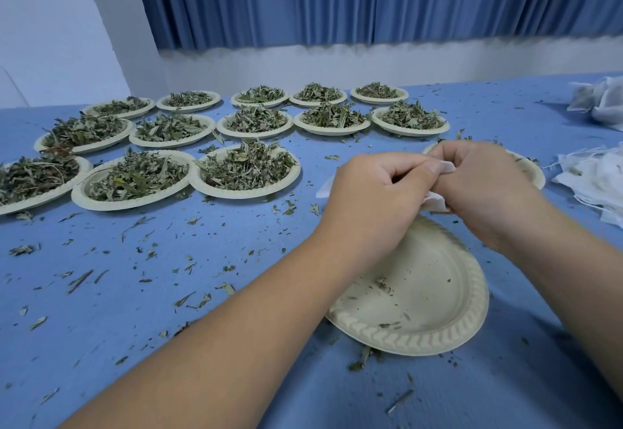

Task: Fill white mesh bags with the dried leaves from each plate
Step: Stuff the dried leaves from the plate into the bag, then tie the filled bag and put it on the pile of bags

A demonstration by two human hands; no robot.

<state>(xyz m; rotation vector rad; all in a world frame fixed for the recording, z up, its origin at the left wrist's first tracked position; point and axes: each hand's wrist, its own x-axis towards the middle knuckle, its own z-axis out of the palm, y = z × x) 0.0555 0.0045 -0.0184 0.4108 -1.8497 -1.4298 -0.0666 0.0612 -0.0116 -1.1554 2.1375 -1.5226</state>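
Observation:
My left hand and my right hand meet above a nearly bare paper plate and both pinch a white mesh bag. Only small bits of the bag show between the fingers; its contents are hidden. The plate under my hands holds a few leaf crumbs. Several paper plates heaped with dried leaves stand in rows at the left and back of the blue table. Another plate lies mostly hidden behind my right hand.
A pile of loose white mesh bags lies at the right edge. More white bags sit at the far right back. Leaf scraps litter the blue tablecloth. Blue curtains hang behind the table.

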